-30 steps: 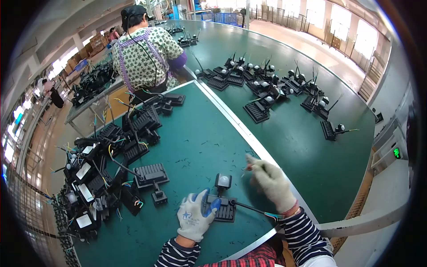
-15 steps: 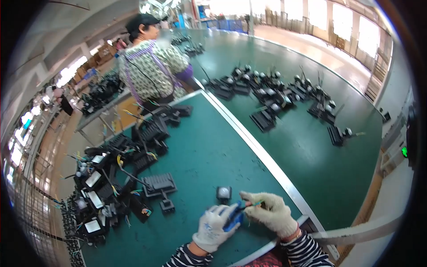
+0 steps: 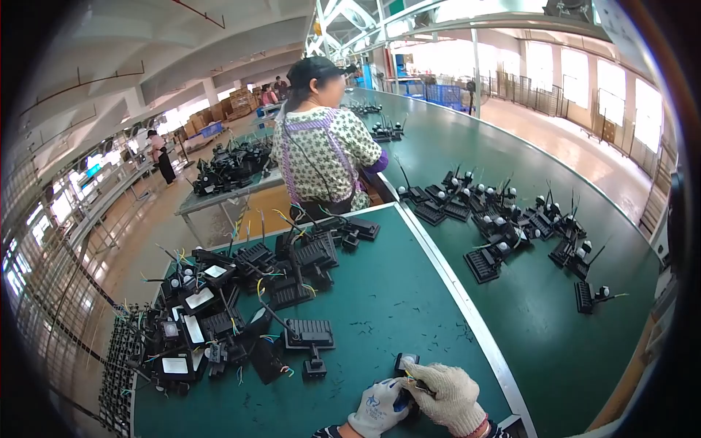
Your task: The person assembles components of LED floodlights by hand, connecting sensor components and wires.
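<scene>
You are getting daylight through tall windows (image 3: 575, 77) on your right; pale floor (image 3: 511, 117) is gleaming below them. Green-topped workbench (image 3: 391, 281) is stretching before you. Blue crates (image 3: 444, 95) are standing beyond; cardboard boxes (image 3: 237, 104) are sitting back left, under a whitish ceiling (image 3: 244, 33).

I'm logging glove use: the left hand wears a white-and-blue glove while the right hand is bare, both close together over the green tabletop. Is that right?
No, the right hand isn't bare: the head view shows it in a cream knitted glove. The rest stands.
</scene>
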A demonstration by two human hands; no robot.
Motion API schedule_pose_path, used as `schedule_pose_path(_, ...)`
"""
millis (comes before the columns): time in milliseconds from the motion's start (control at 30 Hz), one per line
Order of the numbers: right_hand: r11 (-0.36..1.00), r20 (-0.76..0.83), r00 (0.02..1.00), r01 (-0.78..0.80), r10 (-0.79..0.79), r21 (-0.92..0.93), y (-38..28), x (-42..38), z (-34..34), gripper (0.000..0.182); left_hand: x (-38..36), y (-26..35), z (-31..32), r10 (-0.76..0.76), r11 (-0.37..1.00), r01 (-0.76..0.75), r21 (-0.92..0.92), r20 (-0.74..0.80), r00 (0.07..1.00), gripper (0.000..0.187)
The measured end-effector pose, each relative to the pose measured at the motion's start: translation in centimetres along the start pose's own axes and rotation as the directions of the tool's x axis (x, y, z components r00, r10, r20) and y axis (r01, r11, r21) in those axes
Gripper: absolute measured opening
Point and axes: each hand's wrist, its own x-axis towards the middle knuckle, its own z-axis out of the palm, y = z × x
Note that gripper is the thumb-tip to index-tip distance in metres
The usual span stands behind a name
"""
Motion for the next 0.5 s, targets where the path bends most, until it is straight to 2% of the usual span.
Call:
schedule_pose_path(33, 1.000, 0.004, 1.000, -0.008, 0.008, -0.015, -0.1, 0.1, -0.1, 0.031, 0.2, 0.4, -0.4, 0.003, 1.000, -0.003, 0.004, 0.014, 1.000, 0.040)
schedule_pose_path(133, 0.990, 0.010, 0.991, 0.132, -0.133, 0.059, -0.1, 0.3, -0.5, 0.035, 0.4, 0.7, -0.8, 0.033, 0.999, -0.033, 0.005, 0.027, 0.999, 0.036)
schedule_pose_path(233, 0.994, -0.030, 0.995, 0.098, -0.097, 0.042, -1.4, 0.4, -1.1, 0.028, 0.4, -0.2, 0.2, 0.118, 0.993, -0.118, -0.005, -0.025, 0.993, 0.033)
schedule_pose_path(333, 0.991, -0.147, 0.982, 0.123, -0.115, 0.045, -1.2, -0.3, -0.7, 0.030, 0.5, -0.1, 0.7, 0.184, 0.983, -0.182, 0.035, -0.089, 0.979, 0.028)
schedule_pose_path(433, 0.975, -0.253, 0.961, 0.153, -0.109, 0.160, -0.5, -0.8, 0.0, 0.031, 0.5, 0.3, 1.0, 0.221, 0.972, -0.207, 0.116, -0.128, 0.967, 0.022)
schedule_pose_path(500, 0.975, -0.258, 0.962, 0.134, -0.085, 0.179, -0.6, -1.0, -0.1, 0.032, 0.4, 0.5, 1.0, 0.232, 0.968, -0.215, 0.127, -0.138, 0.963, 0.020)
